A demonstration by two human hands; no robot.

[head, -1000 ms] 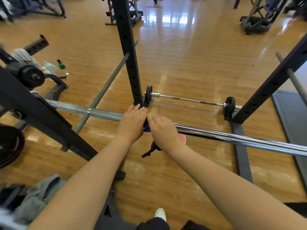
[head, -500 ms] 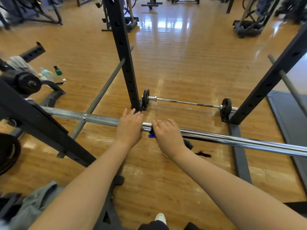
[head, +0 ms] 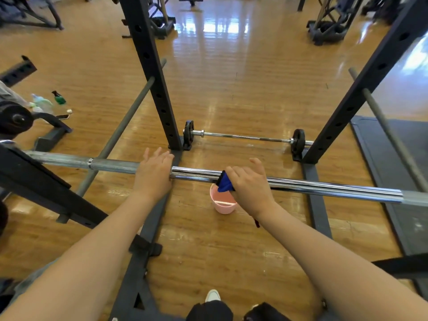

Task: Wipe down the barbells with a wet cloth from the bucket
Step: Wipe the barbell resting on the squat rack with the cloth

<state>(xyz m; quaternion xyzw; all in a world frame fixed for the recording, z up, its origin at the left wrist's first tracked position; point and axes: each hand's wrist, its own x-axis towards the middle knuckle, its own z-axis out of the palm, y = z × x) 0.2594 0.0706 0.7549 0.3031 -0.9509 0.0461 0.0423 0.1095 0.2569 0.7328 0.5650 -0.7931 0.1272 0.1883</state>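
Mid-wipe on the racked barbell (head: 324, 187): right hand (head: 251, 185) wrapped round the blue cloth (head: 225, 183) on the bar, directly above the pink bucket (head: 222, 201). Left hand (head: 153, 173) resting flat-fingered on the bar, further left of the bucket. Long stretch rightward probably left, plus the floor barbell (head: 245, 136) beyond the bucket.

Glossy wooden floor (head: 231, 93), honey-toned, with bright window light reflected near the far end. Black perforated rack uprights (head: 150, 72) rising left and right, grey safety rods (head: 120, 130) slanting between them. Dark rubber mat (head: 412, 158) along the right edge. Green spray bottle (head: 59, 98) and phone (head: 62, 117) lying at left. More gym machines (head: 326, 26) farther back.
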